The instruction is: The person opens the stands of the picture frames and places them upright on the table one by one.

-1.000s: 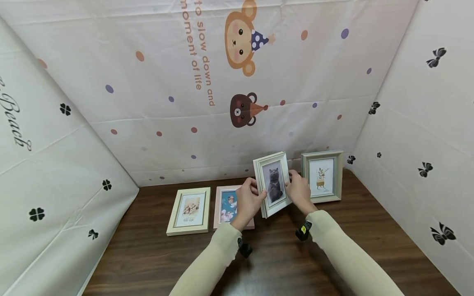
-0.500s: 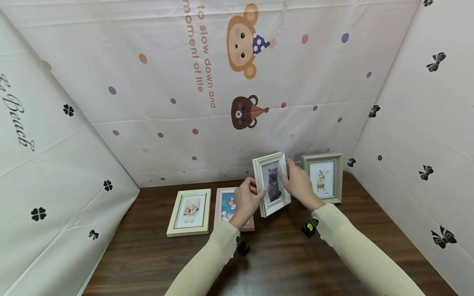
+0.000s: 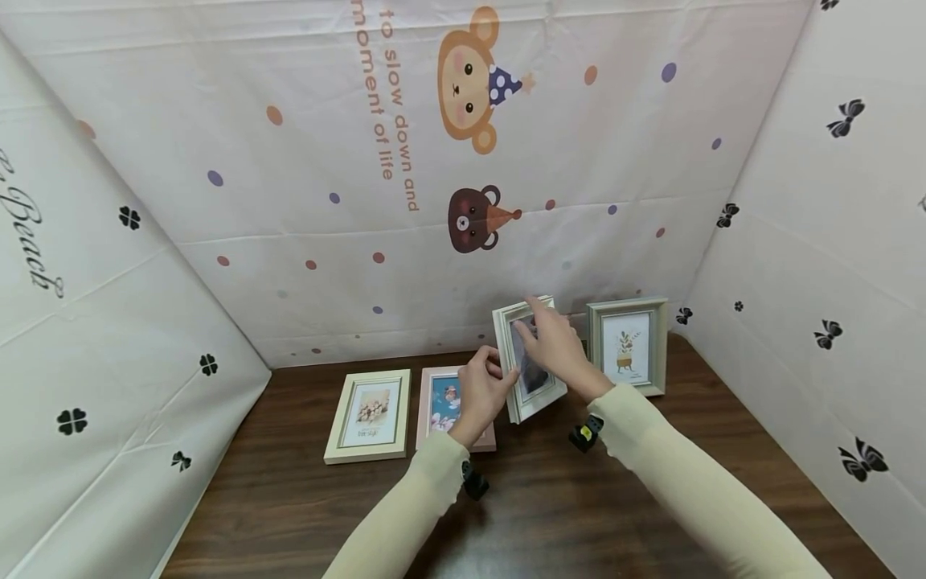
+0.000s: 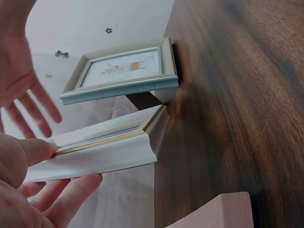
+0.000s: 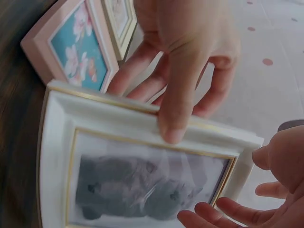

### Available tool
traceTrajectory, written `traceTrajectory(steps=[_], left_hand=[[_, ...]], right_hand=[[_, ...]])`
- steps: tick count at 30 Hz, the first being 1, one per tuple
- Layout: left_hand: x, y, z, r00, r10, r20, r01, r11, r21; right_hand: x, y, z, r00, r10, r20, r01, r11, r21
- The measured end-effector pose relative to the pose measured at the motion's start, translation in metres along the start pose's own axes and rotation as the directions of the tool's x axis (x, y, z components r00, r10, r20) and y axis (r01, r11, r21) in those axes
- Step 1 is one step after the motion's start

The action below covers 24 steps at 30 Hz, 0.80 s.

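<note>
A white picture frame (image 3: pixel 544 407) with a grey cat photo leans back at the middle of the table. My left hand (image 3: pixel 483 394) grips its left side, with the thumb over the front of the white frame (image 5: pixel 52 156) and the fingers behind. My right hand (image 3: pixel 559 344) is at the upper part of the frame, overlapping the photo in the head view. In the left wrist view the right hand (image 4: pixel 16 71) has its fingers spread apart. Right of it stands a grey-green frame (image 3: pixel 659 354) with a plant print.
A pink frame (image 3: pixel 441 371) with a blue flower picture lies beside my left hand, partly hidden by it. Farther left a cream frame (image 3: pixel 338 426) lies on the dark wooden table (image 3: pixel 275 498). A printed white cloth wall (image 3: pixel 405 281) rises right behind the frames.
My right hand has let go of the frame's right edge and moved up and left across its front. The left hand and the frame have stayed put.
</note>
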<state>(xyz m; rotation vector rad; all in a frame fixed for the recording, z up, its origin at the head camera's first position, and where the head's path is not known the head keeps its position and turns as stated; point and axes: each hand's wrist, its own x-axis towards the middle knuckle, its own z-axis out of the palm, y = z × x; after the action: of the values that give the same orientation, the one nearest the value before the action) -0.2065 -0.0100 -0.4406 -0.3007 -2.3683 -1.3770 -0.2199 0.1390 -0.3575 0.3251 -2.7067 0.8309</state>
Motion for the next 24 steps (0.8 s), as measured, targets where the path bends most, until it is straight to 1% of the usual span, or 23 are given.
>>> traceTrajectory(steps=[9,17,24], left_hand=[[0.001,0.001,0.001,1.000,0.013,0.003,-0.013,0.999,-0.036],[0.001,0.002,0.003,1.000,0.014,0.002,-0.014,1.000,-0.028],[0.001,0.004,0.004,1.000,-0.011,-0.002,0.011,0.999,-0.034]], right_hand=[[0.006,-0.011,0.007,1.000,-0.026,0.002,0.026,1.000,0.013],[0.007,-0.014,0.010,0.999,-0.032,0.003,0.032,0.999,0.031],[0.006,-0.017,0.016,0.999,-0.050,-0.008,0.050,0.998,0.023]])
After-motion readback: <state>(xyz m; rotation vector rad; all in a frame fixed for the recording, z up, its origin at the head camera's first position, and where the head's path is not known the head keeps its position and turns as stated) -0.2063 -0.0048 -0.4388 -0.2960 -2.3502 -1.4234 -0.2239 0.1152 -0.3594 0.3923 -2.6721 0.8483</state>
